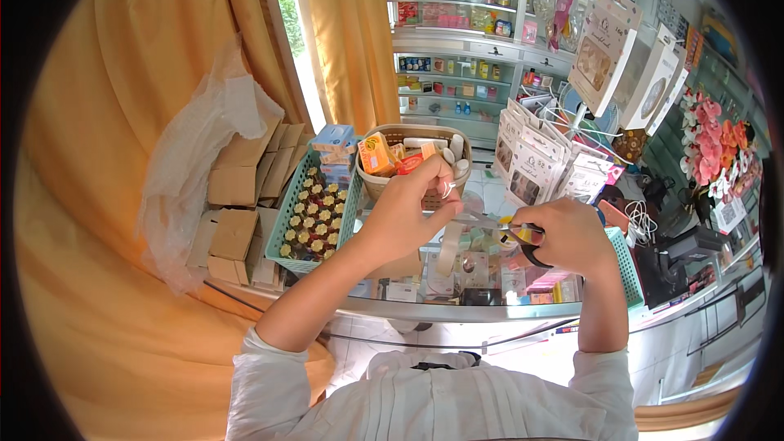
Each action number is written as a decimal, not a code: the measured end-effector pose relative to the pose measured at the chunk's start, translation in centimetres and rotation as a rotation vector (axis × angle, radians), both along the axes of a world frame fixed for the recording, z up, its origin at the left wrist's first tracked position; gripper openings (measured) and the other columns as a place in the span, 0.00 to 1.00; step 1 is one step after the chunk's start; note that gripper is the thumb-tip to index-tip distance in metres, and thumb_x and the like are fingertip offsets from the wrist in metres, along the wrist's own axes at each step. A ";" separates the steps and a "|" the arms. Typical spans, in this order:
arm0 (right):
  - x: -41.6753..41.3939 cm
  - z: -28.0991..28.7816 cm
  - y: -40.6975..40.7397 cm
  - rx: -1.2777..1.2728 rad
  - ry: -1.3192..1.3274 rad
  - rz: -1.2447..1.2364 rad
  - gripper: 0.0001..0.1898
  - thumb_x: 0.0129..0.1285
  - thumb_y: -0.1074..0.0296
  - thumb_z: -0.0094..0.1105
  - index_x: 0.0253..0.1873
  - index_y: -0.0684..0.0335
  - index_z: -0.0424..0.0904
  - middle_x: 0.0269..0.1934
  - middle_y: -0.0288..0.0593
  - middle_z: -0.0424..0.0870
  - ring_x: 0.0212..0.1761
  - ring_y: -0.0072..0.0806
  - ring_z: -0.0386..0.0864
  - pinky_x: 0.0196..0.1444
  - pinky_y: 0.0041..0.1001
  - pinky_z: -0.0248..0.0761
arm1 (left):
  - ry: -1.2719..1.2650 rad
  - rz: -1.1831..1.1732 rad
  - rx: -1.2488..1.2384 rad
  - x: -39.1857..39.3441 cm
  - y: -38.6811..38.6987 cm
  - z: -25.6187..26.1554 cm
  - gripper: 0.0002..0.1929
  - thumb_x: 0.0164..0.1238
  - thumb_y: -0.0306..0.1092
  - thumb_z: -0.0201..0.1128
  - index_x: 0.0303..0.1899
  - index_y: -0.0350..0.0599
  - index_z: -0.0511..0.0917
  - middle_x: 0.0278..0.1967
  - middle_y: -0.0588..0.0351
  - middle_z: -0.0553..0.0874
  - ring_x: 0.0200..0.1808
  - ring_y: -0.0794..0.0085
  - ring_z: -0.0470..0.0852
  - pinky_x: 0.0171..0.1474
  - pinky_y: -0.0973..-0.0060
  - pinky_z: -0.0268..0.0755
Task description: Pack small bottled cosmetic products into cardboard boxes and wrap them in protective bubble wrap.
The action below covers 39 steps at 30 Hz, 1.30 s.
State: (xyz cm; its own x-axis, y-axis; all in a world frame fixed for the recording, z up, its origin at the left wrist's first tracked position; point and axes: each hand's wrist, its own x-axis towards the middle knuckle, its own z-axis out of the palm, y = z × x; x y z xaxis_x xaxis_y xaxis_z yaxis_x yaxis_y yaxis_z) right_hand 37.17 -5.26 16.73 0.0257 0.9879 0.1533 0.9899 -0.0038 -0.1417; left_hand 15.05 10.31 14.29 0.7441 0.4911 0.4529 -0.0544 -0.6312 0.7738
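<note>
My right hand grips scissors with dark handles, blades pointing left toward my left hand. The thumb and fingers of my left hand pinch a thin, clear strip, which looks like tape or film. The blade tips are close to this strip; whether they touch it I cannot tell. A pale translucent band shows below, between my hands. Both hands are above a glass display counter with boxed goods under its top. Behind my left hand stands a beige plastic basket of bottles and orange boxes.
To the left are a green basket of gold-capped bottles, cardboard boxes and clear plastic wrap. A wire rack of hanging packages, a white cable and another green basket stand at right. Stocked shelves line the back.
</note>
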 end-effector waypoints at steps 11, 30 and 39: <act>-0.9 0.9 1.2 0.014 -0.034 0.029 0.25 0.41 0.43 0.83 0.42 0.50 0.88 0.24 0.37 0.84 0.33 0.42 0.85 0.36 0.39 0.73 | -0.018 -0.012 0.018 -0.2 -0.2 0.0 0.16 0.67 0.18 0.67 0.41 0.43 0.65 0.33 0.55 0.82 0.39 0.71 0.87 0.47 0.72 0.79; -1.2 2.0 1.4 -0.016 -0.103 0.037 0.25 0.39 0.43 0.83 0.43 0.48 0.89 0.24 0.37 0.84 0.35 0.41 0.86 0.37 0.40 0.75 | -0.010 -0.007 0.019 -0.4 -0.2 0.2 0.15 0.67 0.18 0.67 0.41 0.43 0.66 0.34 0.55 0.83 0.40 0.71 0.88 0.47 0.72 0.80; -1.1 1.9 1.6 0.009 -0.094 0.058 0.24 0.41 0.44 0.83 0.42 0.48 0.89 0.24 0.37 0.83 0.35 0.41 0.85 0.37 0.40 0.75 | -0.012 0.004 0.038 -0.4 -0.1 0.2 0.16 0.66 0.18 0.68 0.41 0.43 0.66 0.33 0.55 0.84 0.39 0.70 0.88 0.46 0.72 0.79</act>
